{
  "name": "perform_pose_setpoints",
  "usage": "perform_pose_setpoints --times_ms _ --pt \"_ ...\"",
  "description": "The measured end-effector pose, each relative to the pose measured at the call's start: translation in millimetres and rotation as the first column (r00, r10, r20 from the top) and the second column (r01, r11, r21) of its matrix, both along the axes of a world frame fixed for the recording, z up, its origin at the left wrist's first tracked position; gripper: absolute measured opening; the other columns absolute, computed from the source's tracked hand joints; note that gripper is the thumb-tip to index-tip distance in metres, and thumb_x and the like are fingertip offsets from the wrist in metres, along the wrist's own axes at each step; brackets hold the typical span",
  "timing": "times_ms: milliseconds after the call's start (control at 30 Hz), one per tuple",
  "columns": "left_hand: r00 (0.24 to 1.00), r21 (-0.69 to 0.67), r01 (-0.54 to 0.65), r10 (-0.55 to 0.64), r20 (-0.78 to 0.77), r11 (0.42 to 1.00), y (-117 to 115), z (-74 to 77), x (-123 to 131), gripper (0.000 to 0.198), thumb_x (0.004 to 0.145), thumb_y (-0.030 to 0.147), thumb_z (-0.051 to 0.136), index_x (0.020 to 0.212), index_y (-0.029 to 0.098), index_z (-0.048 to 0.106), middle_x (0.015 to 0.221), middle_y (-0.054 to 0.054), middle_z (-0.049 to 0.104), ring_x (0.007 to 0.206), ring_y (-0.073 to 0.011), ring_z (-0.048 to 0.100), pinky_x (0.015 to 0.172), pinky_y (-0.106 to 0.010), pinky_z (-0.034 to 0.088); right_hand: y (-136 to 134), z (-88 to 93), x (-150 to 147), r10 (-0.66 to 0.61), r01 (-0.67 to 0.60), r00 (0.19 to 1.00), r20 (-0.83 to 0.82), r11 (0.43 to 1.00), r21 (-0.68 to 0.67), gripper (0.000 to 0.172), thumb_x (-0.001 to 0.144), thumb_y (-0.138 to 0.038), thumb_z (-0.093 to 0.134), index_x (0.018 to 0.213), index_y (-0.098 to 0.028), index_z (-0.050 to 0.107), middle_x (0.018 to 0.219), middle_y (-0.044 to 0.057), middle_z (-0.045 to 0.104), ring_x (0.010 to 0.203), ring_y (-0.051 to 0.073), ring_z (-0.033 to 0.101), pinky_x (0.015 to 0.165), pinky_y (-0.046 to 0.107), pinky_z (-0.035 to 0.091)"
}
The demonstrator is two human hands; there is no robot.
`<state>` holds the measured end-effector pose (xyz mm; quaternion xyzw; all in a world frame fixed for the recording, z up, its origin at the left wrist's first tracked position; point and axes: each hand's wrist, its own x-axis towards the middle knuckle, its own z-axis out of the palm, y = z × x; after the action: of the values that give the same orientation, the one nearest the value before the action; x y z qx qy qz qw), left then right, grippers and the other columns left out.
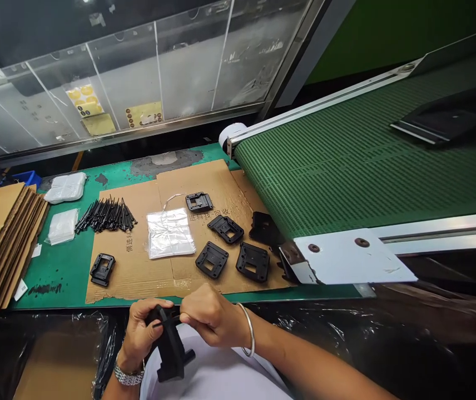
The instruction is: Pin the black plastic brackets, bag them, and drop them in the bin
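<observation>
My left hand (140,333) is closed around a black plastic bracket (170,347), held upright close to my body in front of the table edge. A black peg sticks out low on its right side. My right hand (215,316) pinches a thin black rod (175,319) against the bracket's upper part; its far end is hidden. On the cardboard sheet (133,278) lie several black plastic plates (212,259) with square openings, and a lone one (103,269) rests at the left. A pile of thin black pins (108,215) spreads over the sheet's left edge.
Clear plastic bags (171,233) lie mid-sheet, with more bag stacks (66,187) at the left. Flattened cardboard (0,244) is piled at far left. A green conveyor belt (325,150) carrying a dark item (450,119) rises at the right; its white end plate (350,258) overhangs the table.
</observation>
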<state>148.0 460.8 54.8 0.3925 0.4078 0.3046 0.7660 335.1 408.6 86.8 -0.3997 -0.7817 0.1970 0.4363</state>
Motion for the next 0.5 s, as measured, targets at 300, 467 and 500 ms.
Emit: perform_pose_setpoints --times_ms 300,467,500 --pt "0.998 -0.048 -0.007 0.010 0.056 0.999 6.2 -2.7 -5.0 0.030 0.047 0.027 0.079 0.073 0.017 0.069 0.056 -0.005 0.060 0.055 -0.0172 0.053 0.053 -0.027 0.043 -21.1 0.8 -12.4 0.144 -0.143 0.989 -0.017 0.989 0.024 0.035 0.091 -0.027 0.022 0.058 -0.021 0.030 0.047 -0.004 0.036 0.043 0.010 0.031 0.043 0.025 0.024" --pt "0.986 0.243 0.122 -0.089 -0.140 0.962 18.2 -0.4 -8.8 0.032 0.051 0.036 0.077 0.076 0.017 0.071 0.070 -0.008 0.067 0.070 -0.0215 0.058 0.066 -0.029 0.045 -15.0 0.4 -12.8 -0.118 0.055 0.975 -0.186 0.949 -0.312 0.050 0.088 -0.056 0.022 0.078 -0.016 0.050 0.051 -0.004 0.039 0.043 0.008 0.034 0.042 0.021 0.028" --pt "0.974 0.344 0.187 -0.127 -0.188 0.920 20.1 2.3 -7.1 0.032 0.054 0.038 0.074 0.078 0.018 0.071 0.072 -0.008 0.067 0.072 -0.0215 0.058 0.069 -0.030 0.045 -13.3 0.0 -13.6 -0.101 0.025 0.976 -0.192 0.933 -0.360 0.053 0.083 -0.063 0.027 0.079 -0.015 0.051 0.050 -0.006 0.036 0.041 0.007 0.032 0.040 0.020 0.026"
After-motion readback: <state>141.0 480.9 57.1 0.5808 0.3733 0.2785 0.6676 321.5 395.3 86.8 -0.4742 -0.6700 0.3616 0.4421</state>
